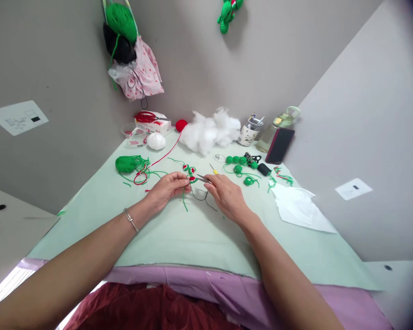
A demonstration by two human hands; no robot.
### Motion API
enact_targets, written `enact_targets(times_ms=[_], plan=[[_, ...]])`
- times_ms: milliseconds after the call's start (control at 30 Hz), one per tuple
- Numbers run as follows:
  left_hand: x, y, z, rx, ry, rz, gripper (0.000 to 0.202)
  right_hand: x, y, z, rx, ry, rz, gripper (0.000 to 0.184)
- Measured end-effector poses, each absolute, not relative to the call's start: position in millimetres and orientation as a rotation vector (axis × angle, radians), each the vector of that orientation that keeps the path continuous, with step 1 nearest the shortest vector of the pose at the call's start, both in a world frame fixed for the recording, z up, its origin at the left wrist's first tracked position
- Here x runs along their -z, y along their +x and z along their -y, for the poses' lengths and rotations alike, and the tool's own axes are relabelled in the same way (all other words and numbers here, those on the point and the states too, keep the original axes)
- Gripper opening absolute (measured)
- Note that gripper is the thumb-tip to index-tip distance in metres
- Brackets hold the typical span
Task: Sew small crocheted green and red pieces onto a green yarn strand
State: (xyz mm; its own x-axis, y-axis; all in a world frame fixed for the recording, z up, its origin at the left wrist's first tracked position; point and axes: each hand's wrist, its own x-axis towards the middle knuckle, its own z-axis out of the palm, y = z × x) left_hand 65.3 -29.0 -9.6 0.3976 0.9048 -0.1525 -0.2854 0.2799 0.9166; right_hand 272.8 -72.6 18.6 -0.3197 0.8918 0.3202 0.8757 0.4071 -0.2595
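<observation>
My left hand is closed, pinching a small crocheted piece in red, white and green between thumb and fingertips. From it hang a dark thread and a green yarn tail. My right hand is closed on a pair of small scissors, whose pointed blades reach toward the piece. A yellow-handled crochet hook shows just beyond the right fingers; I cannot tell whether they touch it. Two more little red, white and green pieces lie just behind the left fingertips.
Green yarn lies left, near a white ball and red-handled scissors. White stuffing sits behind. Green crocheted balls, a phone, a bottle, a pen cup and white paper are right.
</observation>
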Motion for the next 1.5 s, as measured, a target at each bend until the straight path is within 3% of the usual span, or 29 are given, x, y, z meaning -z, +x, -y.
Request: enact_targets(times_ms=[267,867,1067,1333,1500], plan=[[12.2,65.7,29.2,-0.915,0.972,-0.782,0.025,-9.1,268.6,69.1,0.097,-1.516,2.265,0.026],[16.9,67.0,30.8,-0.921,1.039,-0.796,0.025,-8.2,264.4,69.1,0.135,-1.543,2.341,0.034],[17.6,66.1,29.4,-0.922,1.016,-0.802,0.027,-9.3,270.5,68.5,0.046,-1.497,2.254,0.028],[12.3,64.8,28.0,-0.93,0.942,-0.847,0.028,-4.2,301.7,53.4,0.155,-1.902,2.083,0.024],[14.8,59.5,23.1,-0.947,0.957,-0.809,0.027,-3.2,293.9,53.7,-0.046,-1.85,2.292,0.027]])
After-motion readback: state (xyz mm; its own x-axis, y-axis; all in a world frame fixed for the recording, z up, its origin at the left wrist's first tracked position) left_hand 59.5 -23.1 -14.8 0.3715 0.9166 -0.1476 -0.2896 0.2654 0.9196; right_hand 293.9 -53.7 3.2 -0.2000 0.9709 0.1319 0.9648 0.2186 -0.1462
